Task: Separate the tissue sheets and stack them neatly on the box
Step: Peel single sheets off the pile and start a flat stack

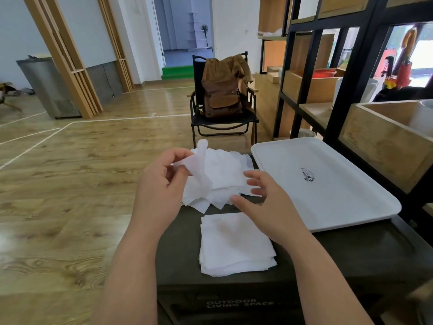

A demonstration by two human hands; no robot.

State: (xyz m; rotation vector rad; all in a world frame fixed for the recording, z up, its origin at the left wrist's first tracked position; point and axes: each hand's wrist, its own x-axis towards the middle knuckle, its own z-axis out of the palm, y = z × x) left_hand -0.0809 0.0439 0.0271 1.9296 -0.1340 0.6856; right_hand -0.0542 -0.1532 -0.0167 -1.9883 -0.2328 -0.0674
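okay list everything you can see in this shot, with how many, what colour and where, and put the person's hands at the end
loose tissue pile: one heap, white, far part of the box top
neat tissue stack: one, white, box top nearer the person
box: one, dark, lettered front, bottom centre
tray: one, white, right of the pile, on the box
folding chair: one, black, beyond the box
backpack: one, brown, on the chair
shelving unit: one, black frame with wooden boxes, right
floor: wood with white lines
left hand: pinches a tissue sheet lifted off the pile
right hand: fingers spread at the pile's right edge
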